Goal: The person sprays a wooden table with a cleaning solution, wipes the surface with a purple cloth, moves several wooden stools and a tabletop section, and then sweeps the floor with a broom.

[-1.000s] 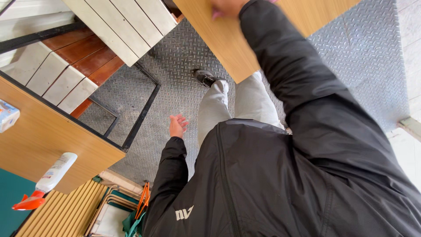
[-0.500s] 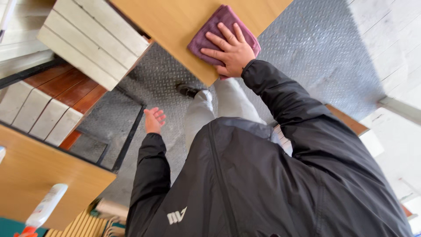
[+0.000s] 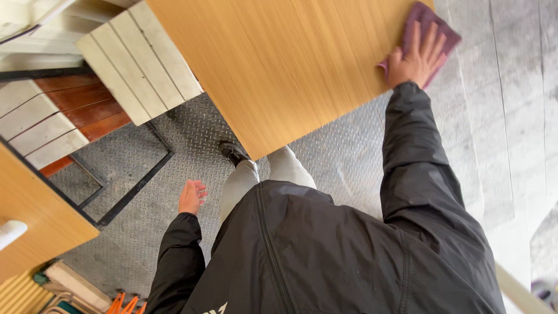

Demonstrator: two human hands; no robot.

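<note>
Right hand (image 3: 417, 57) flat, fingers spread, pressing purple cloth (image 3: 433, 26) on wooden counter (image 3: 279, 64) edge, left hand (image 3: 192, 196) open, empty, hanging over metal floor (image 3: 174, 168)

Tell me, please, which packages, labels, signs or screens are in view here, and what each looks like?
White printed mark: on the black jacket's lower hem at the bottom edge, small and partly cut off.
White bottle-like container: lying on the wooden table at the left edge, mostly out of frame; no label can be made out.
</note>
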